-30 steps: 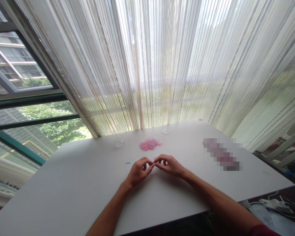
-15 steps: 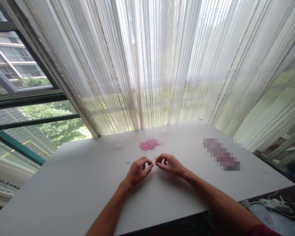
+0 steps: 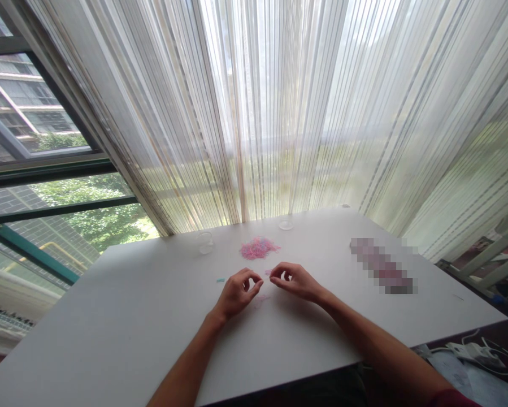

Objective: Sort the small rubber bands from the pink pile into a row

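Your left hand (image 3: 239,291) and right hand (image 3: 295,280) were bare, and your left forearm (image 3: 190,356) was uncovered to the lower edge of view. Your right forearm (image 3: 372,342) was uncovered to a dark red sleeve (image 3: 452,398), of which only the end was visible; its fabric could not be determined.

One head-worn camera is looking down across the table (image 3: 109,328) from six o'clock, facing the curtain (image 3: 274,113) at twelve o'clock.

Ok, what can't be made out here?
All in the head view:
Left hand and right hand: too small to tell whether either grip holds anything thin.
Item at right: hidden by pixelation.
Pink pile: single pieces too small to count.
Dark red sleeve: cut off by bottom edge.
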`<state>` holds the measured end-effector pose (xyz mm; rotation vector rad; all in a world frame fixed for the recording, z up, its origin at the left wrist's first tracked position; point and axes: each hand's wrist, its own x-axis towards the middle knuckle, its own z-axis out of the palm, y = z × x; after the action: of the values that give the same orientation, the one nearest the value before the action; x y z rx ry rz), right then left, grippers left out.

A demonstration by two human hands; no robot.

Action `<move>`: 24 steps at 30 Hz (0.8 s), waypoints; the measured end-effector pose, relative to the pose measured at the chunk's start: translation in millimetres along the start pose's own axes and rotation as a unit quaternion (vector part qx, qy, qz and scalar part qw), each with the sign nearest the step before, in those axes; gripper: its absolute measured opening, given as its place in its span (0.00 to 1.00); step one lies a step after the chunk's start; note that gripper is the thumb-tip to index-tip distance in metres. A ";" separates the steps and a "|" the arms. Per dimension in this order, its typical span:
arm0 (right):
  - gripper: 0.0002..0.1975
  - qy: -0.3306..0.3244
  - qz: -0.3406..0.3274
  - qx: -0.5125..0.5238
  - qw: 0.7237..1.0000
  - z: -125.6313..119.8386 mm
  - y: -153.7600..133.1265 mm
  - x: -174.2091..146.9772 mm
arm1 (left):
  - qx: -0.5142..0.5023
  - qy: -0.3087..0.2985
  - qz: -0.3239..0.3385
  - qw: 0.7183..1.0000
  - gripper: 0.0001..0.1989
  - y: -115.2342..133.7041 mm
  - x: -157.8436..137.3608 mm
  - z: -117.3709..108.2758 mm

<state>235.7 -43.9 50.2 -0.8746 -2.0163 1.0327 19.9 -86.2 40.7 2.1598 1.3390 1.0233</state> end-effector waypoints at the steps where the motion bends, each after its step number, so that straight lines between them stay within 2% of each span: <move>1: 0.09 0.000 0.000 0.001 1.000 0.2 0.2 0.0 | -0.001 0.000 -0.001 1.000 0.10 -0.5 0.0 0.1; 14: 0.05 0.005 0.016 -0.004 1.000 1.9 2.0 0.6 | -0.021 0.001 0.003 1.000 0.12 3.1 0.1 -0.4; 24: 0.08 0.005 0.016 0.000 1.000 1.4 4.0 1.8 | -0.024 0.026 -0.007 0.999 0.11 0.3 0.4 1.8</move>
<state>234.6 -41.2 46.7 -0.9124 -1.9996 1.0435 21.5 -85.9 39.8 2.1004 1.3359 1.1017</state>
